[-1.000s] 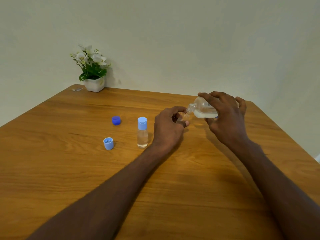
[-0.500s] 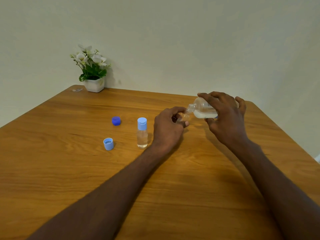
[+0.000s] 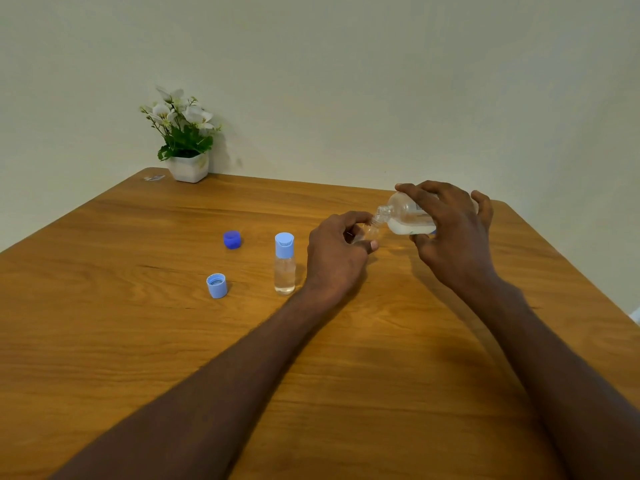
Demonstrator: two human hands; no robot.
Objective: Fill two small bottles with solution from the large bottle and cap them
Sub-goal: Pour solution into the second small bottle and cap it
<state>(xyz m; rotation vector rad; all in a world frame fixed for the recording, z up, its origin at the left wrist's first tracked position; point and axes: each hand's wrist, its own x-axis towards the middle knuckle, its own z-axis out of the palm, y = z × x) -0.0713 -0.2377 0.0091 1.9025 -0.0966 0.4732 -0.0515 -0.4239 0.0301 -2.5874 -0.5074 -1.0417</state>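
Observation:
My right hand (image 3: 450,233) grips the large clear bottle (image 3: 407,216), tipped on its side with its open neck pointing left and down. That neck meets the mouth of a small clear bottle (image 3: 370,233), which my left hand (image 3: 337,256) holds; most of this bottle is hidden behind my fingers. To the left stands a second small bottle (image 3: 284,268), upright, with liquid in it and a light blue cap on. A loose light blue cap (image 3: 216,285) lies open side up, and a dark blue cap (image 3: 232,239) sits farther back.
The wooden table (image 3: 138,341) ends at the wall behind and drops off at the right edge. A white pot of white flowers (image 3: 187,157) stands at the back left corner, with a small clear scrap (image 3: 154,178) beside it.

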